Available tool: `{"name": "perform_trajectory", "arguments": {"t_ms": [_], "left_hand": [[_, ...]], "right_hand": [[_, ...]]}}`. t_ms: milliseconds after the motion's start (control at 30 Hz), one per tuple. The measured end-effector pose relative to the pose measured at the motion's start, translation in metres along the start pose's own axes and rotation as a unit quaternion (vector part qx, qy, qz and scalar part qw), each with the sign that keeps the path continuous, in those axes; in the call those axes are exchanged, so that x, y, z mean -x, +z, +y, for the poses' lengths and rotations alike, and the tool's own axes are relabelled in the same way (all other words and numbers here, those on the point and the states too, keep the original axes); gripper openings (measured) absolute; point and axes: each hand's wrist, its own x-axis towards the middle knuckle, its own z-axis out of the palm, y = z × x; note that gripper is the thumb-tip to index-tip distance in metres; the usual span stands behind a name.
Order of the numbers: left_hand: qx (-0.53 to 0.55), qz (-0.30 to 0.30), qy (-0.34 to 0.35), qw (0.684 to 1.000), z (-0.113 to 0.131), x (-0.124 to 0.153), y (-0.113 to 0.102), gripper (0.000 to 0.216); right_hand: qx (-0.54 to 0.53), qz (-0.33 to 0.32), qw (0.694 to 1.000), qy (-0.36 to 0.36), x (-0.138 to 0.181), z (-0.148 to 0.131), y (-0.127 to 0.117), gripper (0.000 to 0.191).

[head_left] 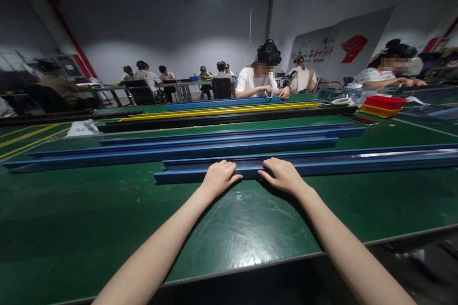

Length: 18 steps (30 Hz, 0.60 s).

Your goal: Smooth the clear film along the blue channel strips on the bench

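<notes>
A long blue channel-shaped profile (343, 167) lies across the green table (89, 219) in front of me, running out of view at the right. Near its left end, my left hand (220, 178) is closed over the channel, fingers reaching across and thumb along the near wall. A short way to the right, my right hand (282, 175) grips the same channel in a similar way, its thumb pointing toward the other hand. The fingertips of both hands are partly hidden inside the channel. Just beyond, more blue profiles (179, 150) lie roughly parallel.
Farther back are a yellow strip (229, 110) and a black profile (200, 122). White paper (83, 128) lies at left; a red tray (384, 101), a yellow tray (379, 112) and a phone (359, 119) at right. A co-worker (250, 81) sits opposite; several people work behind.
</notes>
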Motion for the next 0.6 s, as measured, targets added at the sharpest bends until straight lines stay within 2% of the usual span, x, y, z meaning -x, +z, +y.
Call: {"name": "perform_trajectory", "arguments": {"t_ms": [167, 367, 600], "left_hand": [[-0.021, -0.011, -0.012, 1.0, 0.0, 0.0, -0.005, 0.034], [-0.03, 0.025, -0.034, 0.999, -0.001, 0.001, -0.012, 0.035], [-0.017, 0.023, -0.041, 0.999, 0.0, -0.001, -0.012, 0.034]], "right_hand": [[0.011, 0.007, 1.0, -0.014, 0.0, 0.0, 0.005, 0.032], [0.012, 0.013, 1.0, -0.018, 0.0, 0.002, 0.006, 0.031], [0.002, 0.003, 1.0, -0.013, 0.0, 0.002, 0.003, 0.03]]}}
